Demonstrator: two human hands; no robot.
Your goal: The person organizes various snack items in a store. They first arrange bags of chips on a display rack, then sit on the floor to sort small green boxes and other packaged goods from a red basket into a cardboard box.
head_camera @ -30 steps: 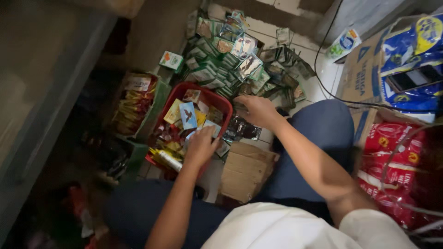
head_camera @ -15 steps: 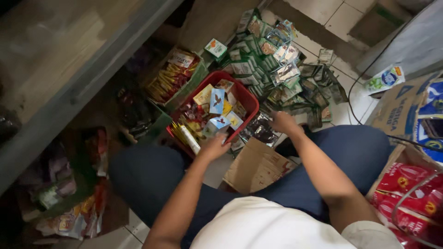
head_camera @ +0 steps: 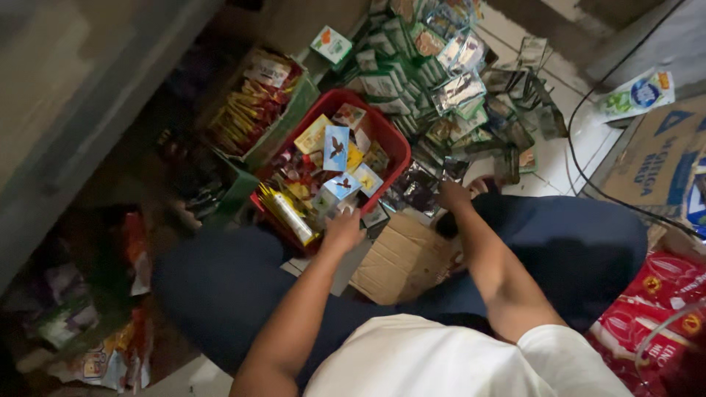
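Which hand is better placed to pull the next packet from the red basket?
Left. The left hand is already at the red basket's near rim; the right hand rests outside it on dark sachets.

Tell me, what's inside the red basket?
The red basket holds small packets: blue ones with a bird picture, yellow ones, and a long yellow pack. The left hand rests at its near edge. Whatever lies underneath the top packets is covered.
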